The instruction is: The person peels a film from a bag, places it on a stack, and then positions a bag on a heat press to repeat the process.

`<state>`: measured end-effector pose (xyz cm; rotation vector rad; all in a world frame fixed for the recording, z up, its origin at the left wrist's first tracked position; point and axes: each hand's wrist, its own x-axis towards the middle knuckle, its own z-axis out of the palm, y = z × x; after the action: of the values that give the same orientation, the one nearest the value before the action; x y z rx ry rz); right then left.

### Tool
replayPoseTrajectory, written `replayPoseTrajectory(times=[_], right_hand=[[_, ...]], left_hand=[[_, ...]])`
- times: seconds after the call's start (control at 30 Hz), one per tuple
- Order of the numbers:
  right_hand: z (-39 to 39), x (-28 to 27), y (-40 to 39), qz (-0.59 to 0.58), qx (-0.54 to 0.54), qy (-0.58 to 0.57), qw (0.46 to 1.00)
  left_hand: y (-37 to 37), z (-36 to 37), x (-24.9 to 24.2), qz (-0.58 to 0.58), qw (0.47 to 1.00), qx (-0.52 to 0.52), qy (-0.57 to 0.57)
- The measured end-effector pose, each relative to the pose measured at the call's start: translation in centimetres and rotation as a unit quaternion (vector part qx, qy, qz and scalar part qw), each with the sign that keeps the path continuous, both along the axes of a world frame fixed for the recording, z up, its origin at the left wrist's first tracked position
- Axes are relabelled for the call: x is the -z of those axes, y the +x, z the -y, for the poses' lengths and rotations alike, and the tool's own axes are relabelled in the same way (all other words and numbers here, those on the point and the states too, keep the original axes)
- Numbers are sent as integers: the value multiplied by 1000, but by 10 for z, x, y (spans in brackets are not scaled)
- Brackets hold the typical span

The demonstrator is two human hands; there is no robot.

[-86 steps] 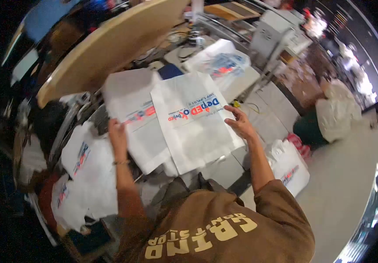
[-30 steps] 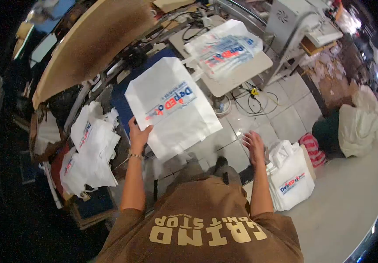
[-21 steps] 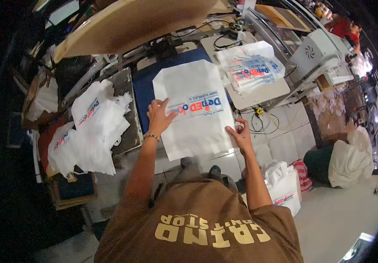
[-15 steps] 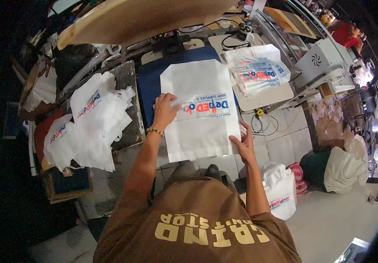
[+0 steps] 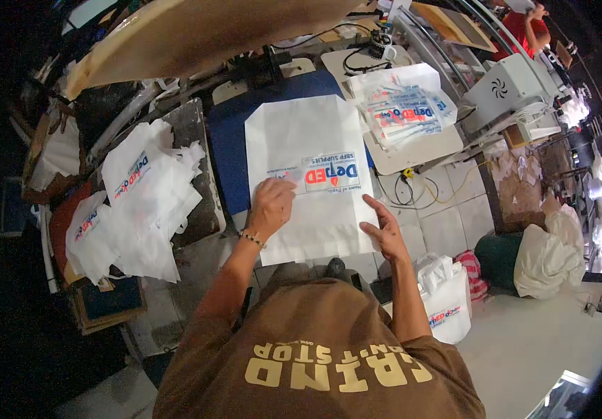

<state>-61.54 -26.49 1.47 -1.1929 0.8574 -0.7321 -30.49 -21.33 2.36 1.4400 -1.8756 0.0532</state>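
A white bag (image 5: 301, 234), printed in blue and red near its middle, lies on the blue pad of the press (image 5: 227, 133). The bag's lower end reaches past the pad's near edge, toward my body. My left hand (image 5: 273, 207) rests on top of the bag, its fingers stretched over the left part of the print and slightly blurred. At the bag's right edge is my right hand (image 5: 387, 230), thumb and index finger apart and touching the edge. Its other fingers are partly hidden.
Loose printed white pieces (image 5: 150, 192) lie heaped on a dark board at left. More printed pieces (image 5: 409, 115) are stacked at right on a pale platen (image 5: 412, 160). A tan raised panel (image 5: 210, 42) overhangs the back. Finished-looking bags (image 5: 447, 300) stand low right. A person in red (image 5: 517, 31) is far right.
My left hand has slid down and right across the bag, now covering part of the print. The bag's near end has shifted slightly toward me. My right hand stays at the right edge.
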Motion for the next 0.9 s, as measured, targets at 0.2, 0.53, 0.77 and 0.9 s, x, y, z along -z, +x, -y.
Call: replayPoseTrajectory(times=[0.2,0.53,0.77,0.9], right_hand=[[1,8,-3,7,-3,19,1000],[3,11,-5,21,-6,27,999],[8,25,-8,29,-8,39,999],[7,18,-6,34,-7,33,999]], left_hand=[[-12,1,7,-69,998,-1,-6],[-22,-1,7,-58,996,56,34],[-26,-1,-5,-56,995,78,36],[-34,-5,-4,-42,995,85,42]])
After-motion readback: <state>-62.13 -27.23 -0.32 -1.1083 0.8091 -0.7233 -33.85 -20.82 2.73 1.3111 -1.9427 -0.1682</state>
